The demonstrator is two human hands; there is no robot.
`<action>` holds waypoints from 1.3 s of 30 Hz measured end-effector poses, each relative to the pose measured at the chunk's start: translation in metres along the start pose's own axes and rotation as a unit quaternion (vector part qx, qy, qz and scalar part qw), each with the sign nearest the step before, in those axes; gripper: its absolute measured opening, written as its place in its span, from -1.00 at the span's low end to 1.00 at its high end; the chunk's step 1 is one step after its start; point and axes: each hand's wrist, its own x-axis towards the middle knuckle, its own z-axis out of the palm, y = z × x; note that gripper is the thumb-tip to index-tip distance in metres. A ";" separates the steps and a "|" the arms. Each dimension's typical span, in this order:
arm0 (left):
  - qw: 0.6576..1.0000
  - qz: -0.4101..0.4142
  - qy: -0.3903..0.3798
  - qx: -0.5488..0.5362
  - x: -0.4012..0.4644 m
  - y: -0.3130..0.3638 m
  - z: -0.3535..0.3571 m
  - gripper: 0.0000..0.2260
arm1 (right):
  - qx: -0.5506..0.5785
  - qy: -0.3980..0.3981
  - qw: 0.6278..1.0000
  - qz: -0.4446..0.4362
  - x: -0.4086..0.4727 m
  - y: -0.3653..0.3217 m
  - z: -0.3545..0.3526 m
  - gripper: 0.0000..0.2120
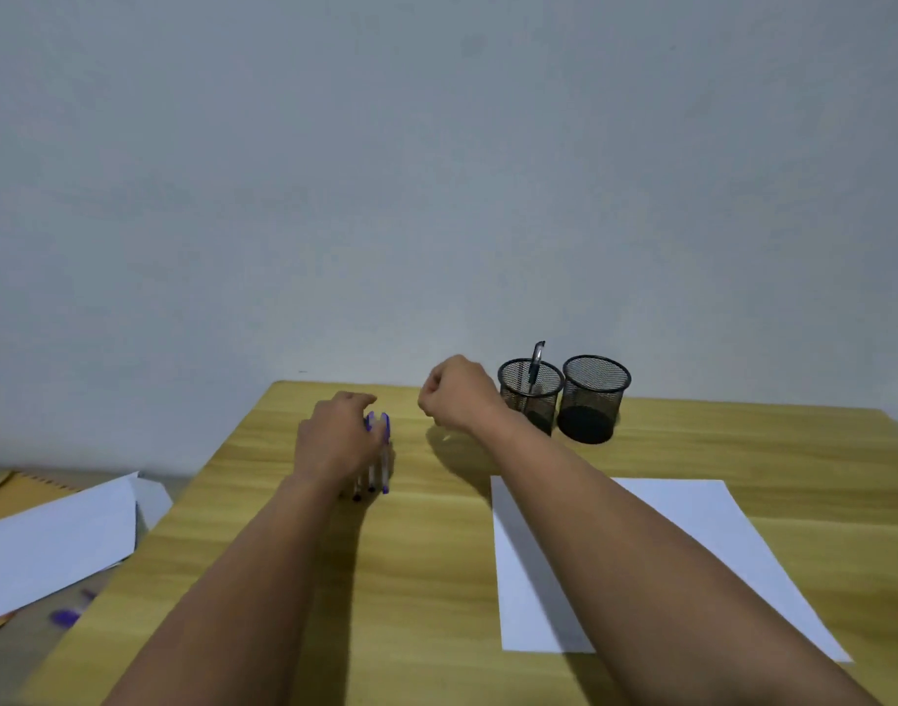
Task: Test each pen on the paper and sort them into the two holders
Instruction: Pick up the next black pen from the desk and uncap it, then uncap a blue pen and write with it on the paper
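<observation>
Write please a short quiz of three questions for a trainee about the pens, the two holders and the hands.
1. True or false: both mesh holders hold a pen.
2. Which hand rests on the bunch of pens: A left, B right?
3. What lies under the right forearm?

Key:
1. False: only the left holder holds one; the right holder shows none.
2. A, the left hand; the right hand is curled.
3. The white paper.

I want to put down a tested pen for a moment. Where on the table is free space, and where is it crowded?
Free: bare wood between the pile of pens and the paper, and the near table strip between the forearms. Also wood right of the holders. Crowded: under the left hand on the pens, and around the right hand beside the holders.
</observation>
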 end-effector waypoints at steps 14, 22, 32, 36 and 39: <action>0.998 0.045 0.003 0.047 -0.008 -0.042 0.032 -0.68 | -0.082 -0.076 0.993 0.041 0.007 -0.010 0.071 -0.76; 0.999 0.052 0.016 0.008 -0.013 -0.037 0.023 -0.68 | -0.087 -0.064 0.993 0.041 -0.004 -0.005 0.050 -0.71; 0.983 0.163 0.070 -0.043 -0.021 0.032 -0.020 -0.65 | 0.172 -0.109 0.977 0.058 -0.046 0.013 -0.067 -0.93; 0.972 0.204 0.086 -0.078 -0.032 0.075 -0.029 -0.88 | 0.320 -0.079 0.938 0.108 -0.071 0.037 -0.113 -0.78; 0.961 0.234 0.089 -0.120 -0.042 0.110 -0.030 -0.90 | 0.432 -0.048 0.894 0.107 -0.086 0.056 -0.128 -0.70</action>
